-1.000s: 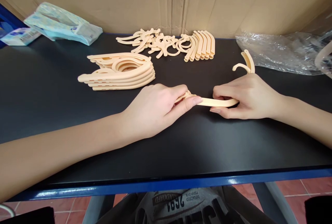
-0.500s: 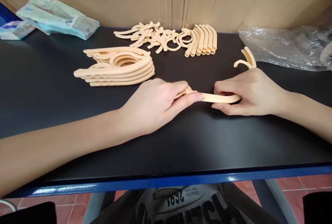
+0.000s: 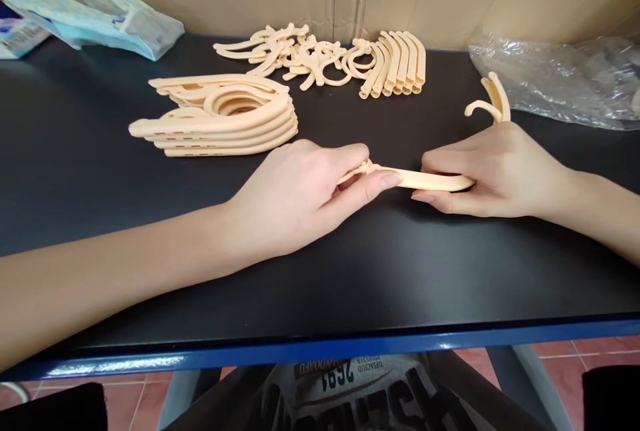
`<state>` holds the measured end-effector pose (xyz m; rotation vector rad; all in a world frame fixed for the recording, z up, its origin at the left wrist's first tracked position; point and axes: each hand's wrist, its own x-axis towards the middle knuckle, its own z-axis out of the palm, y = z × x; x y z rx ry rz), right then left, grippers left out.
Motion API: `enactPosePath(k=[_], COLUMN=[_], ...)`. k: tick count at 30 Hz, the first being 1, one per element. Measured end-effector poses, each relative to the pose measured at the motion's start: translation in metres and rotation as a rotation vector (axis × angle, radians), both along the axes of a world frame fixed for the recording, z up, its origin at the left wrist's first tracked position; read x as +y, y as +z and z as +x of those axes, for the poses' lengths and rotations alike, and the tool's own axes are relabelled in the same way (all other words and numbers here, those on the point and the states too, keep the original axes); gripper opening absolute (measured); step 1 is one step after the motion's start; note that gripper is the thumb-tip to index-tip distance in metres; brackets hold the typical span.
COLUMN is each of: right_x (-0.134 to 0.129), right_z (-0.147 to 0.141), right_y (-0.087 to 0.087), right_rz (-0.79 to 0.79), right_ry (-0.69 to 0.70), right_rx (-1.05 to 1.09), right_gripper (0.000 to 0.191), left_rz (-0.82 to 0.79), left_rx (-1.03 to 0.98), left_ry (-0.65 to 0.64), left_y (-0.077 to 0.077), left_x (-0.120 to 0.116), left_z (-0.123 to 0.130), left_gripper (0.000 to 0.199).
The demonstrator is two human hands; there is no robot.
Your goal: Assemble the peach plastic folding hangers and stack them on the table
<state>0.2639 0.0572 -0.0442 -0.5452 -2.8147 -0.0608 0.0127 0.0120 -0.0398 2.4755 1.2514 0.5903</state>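
Between my hands lies a cream plastic hanger piece [image 3: 430,180], held low over the black table. My left hand [image 3: 305,198] pinches its left end between thumb and fingers, with a small part of it showing beside the index finger. My right hand [image 3: 495,171] is closed around its curved right end, which is partly hidden in the palm. Above the right knuckles, a forked cream part [image 3: 495,99] sticks up; whether it joins the held piece is hidden. A stack of folded cream hangers [image 3: 225,128] sits behind my left hand.
At the back of the black table [image 3: 320,291] are a pile of loose cream hooks [image 3: 285,51] and a row of curved cream arms [image 3: 400,64]. Clear plastic film [image 3: 560,84] lies back right, a blue plastic packet [image 3: 110,18] back left.
The view has shifted slightly, so things at the back sit higher in the picture. Both hands keep their hold on the piece, with my right hand a little further right in view.
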Motion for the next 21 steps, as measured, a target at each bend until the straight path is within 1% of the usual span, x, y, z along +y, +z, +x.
enactPosePath(k=[3,7,11,16,21], right_x=[0.0001,0.0007,0.0006,-0.0002,-0.0004], right_z=[0.0016,0.0015,-0.0012,-0.0022,-0.0008], right_y=[-0.0011,-0.0023,0.0000,0.0010,-0.0035], right_rz=[0.022,0.041,0.016,0.003,0.036], right_ry=[0.019,0.019,0.020,-0.011,-0.007], right_rx=[0.006,0.017,0.030,-0.011,0.042], right_gripper=[0.041,0.039,0.042,0.043,0.044], left_rz=[-0.003,-0.006,-0.007,0.008,-0.012], left_rx=[-0.014,-0.034,-0.044,-0.055,-0.035], left_ry=[0.006,0.000,0.010,0.007,-0.007], left_y=[0.0003,0.0010,0.0017,0.0026,0.0036], left_x=[-0.0002,-0.0011,-0.0019,-0.0020,-0.0015], left_z=[0.0001,-0.0002,-0.0008,-0.0003,-0.0007], left_gripper=[0.039,0.036,0.032,0.035,0.035])
